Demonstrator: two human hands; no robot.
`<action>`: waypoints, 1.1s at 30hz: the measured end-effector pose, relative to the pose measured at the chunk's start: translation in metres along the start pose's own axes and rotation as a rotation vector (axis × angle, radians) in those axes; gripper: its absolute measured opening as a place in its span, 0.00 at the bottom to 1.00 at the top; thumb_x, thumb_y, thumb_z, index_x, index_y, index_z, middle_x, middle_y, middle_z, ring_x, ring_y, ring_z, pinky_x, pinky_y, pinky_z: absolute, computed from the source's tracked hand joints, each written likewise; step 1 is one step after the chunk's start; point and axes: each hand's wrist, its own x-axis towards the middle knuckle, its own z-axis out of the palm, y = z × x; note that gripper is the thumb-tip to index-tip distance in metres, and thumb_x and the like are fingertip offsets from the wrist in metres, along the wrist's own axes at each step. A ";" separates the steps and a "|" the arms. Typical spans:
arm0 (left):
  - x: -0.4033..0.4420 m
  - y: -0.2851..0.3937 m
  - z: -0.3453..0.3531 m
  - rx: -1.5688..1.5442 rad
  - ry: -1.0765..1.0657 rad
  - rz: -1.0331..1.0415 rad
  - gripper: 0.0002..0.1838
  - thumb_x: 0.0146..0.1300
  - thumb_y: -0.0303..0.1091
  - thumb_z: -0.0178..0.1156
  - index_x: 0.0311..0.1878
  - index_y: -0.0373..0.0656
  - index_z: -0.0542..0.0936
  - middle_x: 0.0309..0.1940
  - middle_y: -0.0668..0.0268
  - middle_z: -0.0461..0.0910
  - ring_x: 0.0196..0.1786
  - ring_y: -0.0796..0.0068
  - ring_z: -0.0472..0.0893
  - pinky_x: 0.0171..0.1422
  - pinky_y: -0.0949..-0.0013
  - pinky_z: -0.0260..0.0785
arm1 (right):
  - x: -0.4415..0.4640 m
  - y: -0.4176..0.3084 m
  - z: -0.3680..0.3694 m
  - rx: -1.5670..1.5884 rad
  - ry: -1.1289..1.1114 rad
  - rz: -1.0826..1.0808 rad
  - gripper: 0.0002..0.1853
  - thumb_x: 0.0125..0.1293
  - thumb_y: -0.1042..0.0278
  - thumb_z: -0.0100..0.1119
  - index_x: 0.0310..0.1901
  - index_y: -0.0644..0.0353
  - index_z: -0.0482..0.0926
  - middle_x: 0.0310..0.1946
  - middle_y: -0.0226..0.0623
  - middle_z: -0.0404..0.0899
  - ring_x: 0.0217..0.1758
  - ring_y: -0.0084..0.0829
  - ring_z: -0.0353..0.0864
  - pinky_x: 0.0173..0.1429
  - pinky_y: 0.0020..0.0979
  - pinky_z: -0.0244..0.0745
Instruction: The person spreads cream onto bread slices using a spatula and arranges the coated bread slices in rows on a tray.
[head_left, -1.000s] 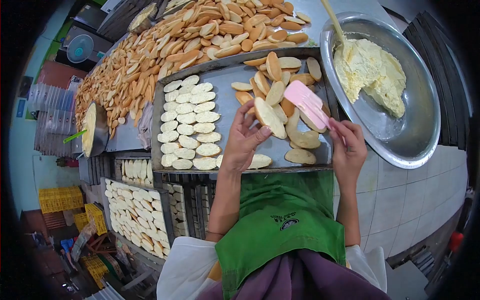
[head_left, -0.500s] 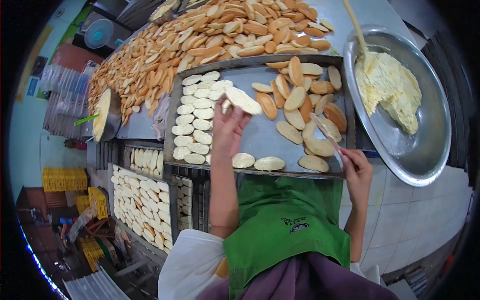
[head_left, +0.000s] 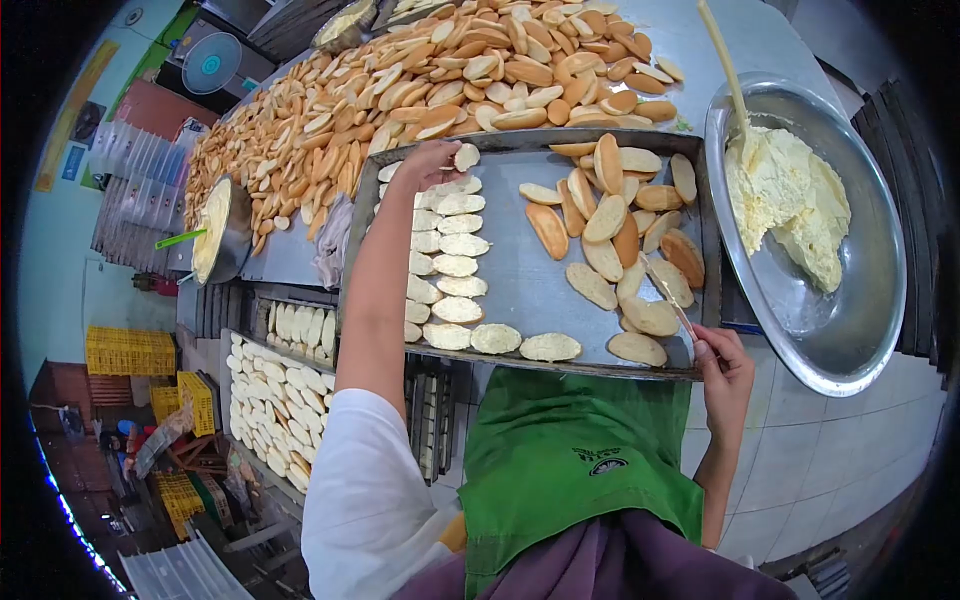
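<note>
My left hand (head_left: 432,166) is at the far left part of the metal tray (head_left: 520,280), with its fingers closed on a cream-coated bread slice (head_left: 466,157). Beneath that arm, rows of coated slices (head_left: 460,243) fill the tray's left side, some hidden by the forearm. At the tray's near right corner my right hand (head_left: 725,370) grips a thin spreading knife (head_left: 682,316), its blade over the plain bread slices (head_left: 650,318). Those plain slices lie in a loose heap on the tray's right side.
A large heap of cut bread (head_left: 400,90) covers the table behind. To the right stands a steel bowl (head_left: 870,270) of pale cream (head_left: 800,200) with a wooden-handled tool. At left are a smaller cream bowl (head_left: 228,228) and a lower tray of coated slices (head_left: 270,400).
My left hand has moved away from me and left with the coated slice, to the far end of the rows. My right hand stays near the tray's corner with the knife.
</note>
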 end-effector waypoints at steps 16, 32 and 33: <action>0.015 -0.021 -0.017 0.073 0.276 0.030 0.11 0.56 0.31 0.58 0.39 0.35 0.75 0.31 0.63 0.75 0.28 0.75 0.78 0.34 0.76 0.75 | -0.004 -0.001 -0.004 0.021 0.017 -0.006 0.09 0.55 0.80 0.54 0.39 0.66 0.79 0.31 0.33 0.73 0.34 0.20 0.70 0.36 0.19 0.64; 0.022 -0.039 -0.001 0.953 0.671 0.680 0.05 0.48 0.30 0.59 0.28 0.41 0.81 0.28 0.56 0.79 0.31 0.60 0.79 0.38 0.62 0.71 | -0.009 -0.001 -0.008 0.023 0.059 -0.033 0.09 0.56 0.81 0.53 0.39 0.67 0.79 0.31 0.34 0.74 0.33 0.20 0.70 0.36 0.19 0.64; 0.014 -0.030 0.014 0.949 0.657 0.688 0.05 0.48 0.30 0.59 0.28 0.41 0.81 0.28 0.56 0.79 0.31 0.60 0.79 0.38 0.62 0.71 | -0.010 -0.005 -0.009 0.031 0.052 -0.047 0.09 0.56 0.81 0.52 0.39 0.67 0.79 0.30 0.33 0.74 0.32 0.20 0.70 0.36 0.19 0.64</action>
